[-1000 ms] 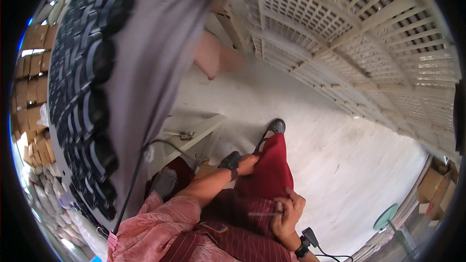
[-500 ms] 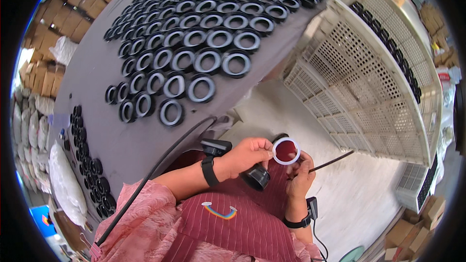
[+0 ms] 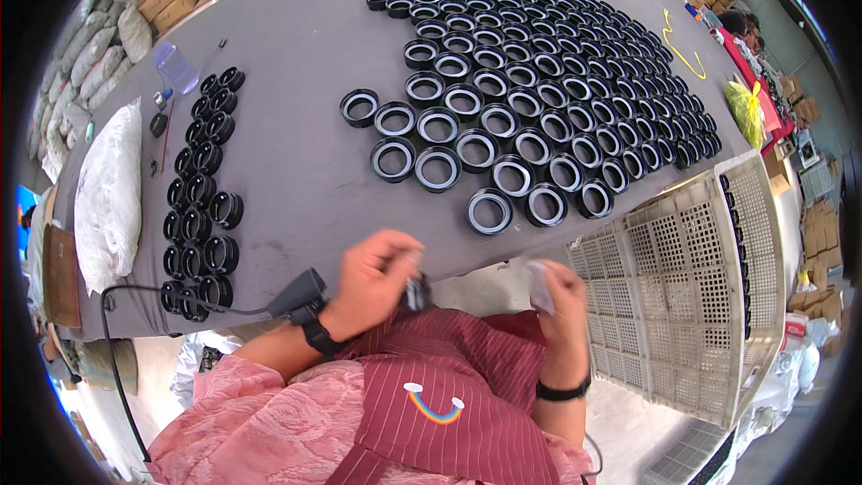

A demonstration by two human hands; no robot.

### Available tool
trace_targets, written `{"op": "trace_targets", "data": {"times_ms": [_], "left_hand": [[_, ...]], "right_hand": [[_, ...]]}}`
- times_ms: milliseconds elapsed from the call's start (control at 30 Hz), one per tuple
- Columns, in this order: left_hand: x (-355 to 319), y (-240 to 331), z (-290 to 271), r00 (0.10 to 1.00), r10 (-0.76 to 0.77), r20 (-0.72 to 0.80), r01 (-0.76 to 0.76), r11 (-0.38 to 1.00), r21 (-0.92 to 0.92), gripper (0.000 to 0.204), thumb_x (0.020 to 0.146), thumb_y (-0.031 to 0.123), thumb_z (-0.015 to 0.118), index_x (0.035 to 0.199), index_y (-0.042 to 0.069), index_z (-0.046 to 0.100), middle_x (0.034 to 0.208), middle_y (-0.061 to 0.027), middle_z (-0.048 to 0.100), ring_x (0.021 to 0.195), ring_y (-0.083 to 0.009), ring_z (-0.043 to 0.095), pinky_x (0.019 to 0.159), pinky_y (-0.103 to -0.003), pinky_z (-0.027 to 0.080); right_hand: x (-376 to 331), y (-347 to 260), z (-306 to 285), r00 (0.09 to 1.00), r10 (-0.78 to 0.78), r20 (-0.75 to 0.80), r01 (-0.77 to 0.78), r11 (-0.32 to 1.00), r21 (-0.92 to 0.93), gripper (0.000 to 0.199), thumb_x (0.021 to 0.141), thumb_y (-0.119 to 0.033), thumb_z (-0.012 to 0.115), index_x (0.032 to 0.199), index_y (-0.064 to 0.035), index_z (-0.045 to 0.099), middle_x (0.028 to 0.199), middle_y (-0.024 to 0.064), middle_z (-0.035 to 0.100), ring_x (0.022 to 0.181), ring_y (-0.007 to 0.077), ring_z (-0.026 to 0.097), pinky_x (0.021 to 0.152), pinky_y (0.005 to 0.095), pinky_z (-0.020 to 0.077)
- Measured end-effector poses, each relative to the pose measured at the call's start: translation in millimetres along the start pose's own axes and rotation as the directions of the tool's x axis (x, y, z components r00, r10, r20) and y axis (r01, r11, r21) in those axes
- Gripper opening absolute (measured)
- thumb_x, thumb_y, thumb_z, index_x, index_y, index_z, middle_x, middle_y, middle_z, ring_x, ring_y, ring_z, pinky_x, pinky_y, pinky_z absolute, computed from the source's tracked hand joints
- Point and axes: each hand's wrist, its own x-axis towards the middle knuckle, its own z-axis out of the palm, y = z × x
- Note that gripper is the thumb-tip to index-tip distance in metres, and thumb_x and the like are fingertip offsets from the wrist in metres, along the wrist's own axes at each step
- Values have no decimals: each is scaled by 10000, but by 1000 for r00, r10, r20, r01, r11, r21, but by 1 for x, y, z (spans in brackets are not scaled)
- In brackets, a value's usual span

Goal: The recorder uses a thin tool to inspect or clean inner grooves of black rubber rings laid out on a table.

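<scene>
My left hand is closed round a small black ring-shaped part, which is blurred and partly hidden by the fingers and apron. Across from it, my right hand pinches a pale, whitish piece. Motion smears that piece, so its exact shape is unclear. Both hands are raised before my apron, near the table's front edge. Beyond them, many black rings with pale inner rims stand in rows on the grey cloth.
On the left lie a column of black rings, a stuffed white plastic bag and a clear container. A large cream plastic crate stands at the right, with black rings along its far side. A cable runs to my left wrist.
The view has swung left over the table. My hands have moved apart; the pale ring seen between them before is gone from there, and a blurred pale piece is in my right hand.
</scene>
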Motion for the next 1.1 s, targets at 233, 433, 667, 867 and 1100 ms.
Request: {"op": "trace_targets", "data": {"times_ms": [233,433,667,867,1100], "left_hand": [[19,-42,-90,709,488,509,-677,269,685,205,746,110,729,938,77,667,836,-55,622,735,-213,617,711,-349,503],[11,-44,-104,883,408,230,-415,454,789,760,745,522,796,1284,54,536,1394,-196,490,1281,-371,493,1104,-557,353],[15,-52,-106,941,273,199,-329,600,729,805,740,520,797,1310,19,525,1315,-195,545,1197,-365,547,1072,-562,385],[12,-48,-104,941,266,211,-332,590,736,764,762,468,791,1312,7,529,1249,-186,573,1108,-360,580,1054,-558,404],[13,-50,-111,962,271,26,-214,696,685,345,882,326,621,1086,52,667,990,-83,667,1002,-268,598,980,-495,371]], "right_hand": [[5,53,-25,954,203,220,-201,979,-33,185,915,-152,680,1007,6,707,786,2,636,603,79,535,512,232,398],[-20,118,-101,848,530,-1,-468,749,-470,164,917,-172,690,970,-20,719,698,-28,596,568,77,514,510,236,390],[-62,142,-126,955,216,204,-70,831,-552,167,915,-64,662,1059,4,711,877,55,673,707,116,617,652,257,488],[-58,82,-61,966,-62,250,198,799,-568,172,917,-52,653,1071,5,706,894,75,679,724,122,625,666,269,500],[12,36,14,911,-221,347,368,816,-445,174,960,-57,598,1103,-4,683,856,55,667,683,115,611,618,256,490]]}}
